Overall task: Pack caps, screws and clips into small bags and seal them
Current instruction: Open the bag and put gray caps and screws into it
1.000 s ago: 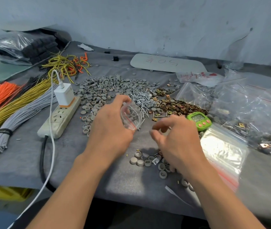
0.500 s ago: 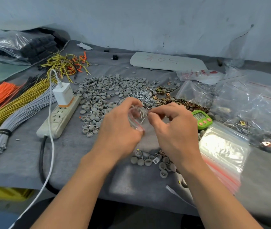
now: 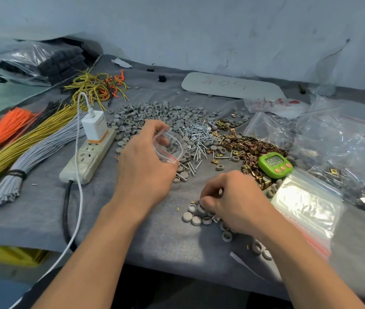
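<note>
Fingers (image 3: 154, 127) of left hand (image 3: 143, 168) pinch small bag (image 3: 170, 148) — right hand (image 3: 235, 197) curls onto caps (image 3: 193, 218).

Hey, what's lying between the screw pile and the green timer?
Brass clips with a few grey caps mixed in; the head view shows it.

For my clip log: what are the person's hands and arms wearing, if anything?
Nothing that shows: the left hand and right hand are ungloved, both forearms bare to the frame's edge, with no sleeve, watch, bracelet or ring in view.
</note>
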`<state>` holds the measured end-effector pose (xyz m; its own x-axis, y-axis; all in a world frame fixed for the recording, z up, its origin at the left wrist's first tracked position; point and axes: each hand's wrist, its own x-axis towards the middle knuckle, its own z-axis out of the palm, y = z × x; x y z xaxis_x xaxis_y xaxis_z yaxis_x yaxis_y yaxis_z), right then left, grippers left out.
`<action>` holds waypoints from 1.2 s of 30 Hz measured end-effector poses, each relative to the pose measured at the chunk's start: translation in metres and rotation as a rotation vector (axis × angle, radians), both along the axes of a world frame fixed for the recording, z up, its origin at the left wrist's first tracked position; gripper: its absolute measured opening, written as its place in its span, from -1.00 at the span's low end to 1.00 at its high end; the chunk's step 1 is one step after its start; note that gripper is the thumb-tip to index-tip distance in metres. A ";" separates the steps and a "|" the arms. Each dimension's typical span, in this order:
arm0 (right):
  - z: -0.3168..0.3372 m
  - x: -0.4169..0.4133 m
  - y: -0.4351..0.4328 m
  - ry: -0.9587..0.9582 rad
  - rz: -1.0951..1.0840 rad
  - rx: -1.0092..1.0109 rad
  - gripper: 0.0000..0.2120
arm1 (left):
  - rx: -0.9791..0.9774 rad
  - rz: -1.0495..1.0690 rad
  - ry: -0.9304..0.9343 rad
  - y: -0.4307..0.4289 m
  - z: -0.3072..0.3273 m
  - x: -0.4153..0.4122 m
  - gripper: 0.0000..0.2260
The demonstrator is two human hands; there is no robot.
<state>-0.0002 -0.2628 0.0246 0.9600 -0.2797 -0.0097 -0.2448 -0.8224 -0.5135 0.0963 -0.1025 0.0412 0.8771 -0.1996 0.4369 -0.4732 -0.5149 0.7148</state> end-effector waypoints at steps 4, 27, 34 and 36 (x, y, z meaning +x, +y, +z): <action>0.005 0.000 -0.004 -0.297 -0.147 0.153 -0.80 | 0.110 -0.031 -0.002 -0.003 -0.005 0.001 -0.48; -0.006 0.047 -0.020 -0.337 -0.251 0.073 -0.74 | -0.080 0.029 0.040 0.000 -0.001 0.006 -0.48; -0.015 0.073 -0.017 -0.098 -0.038 -0.142 -0.76 | -0.027 0.082 0.018 0.010 -0.002 0.016 -0.43; -0.015 0.072 -0.018 -0.089 -0.036 -0.164 -0.84 | -0.008 0.075 0.022 0.012 -0.004 0.016 -0.43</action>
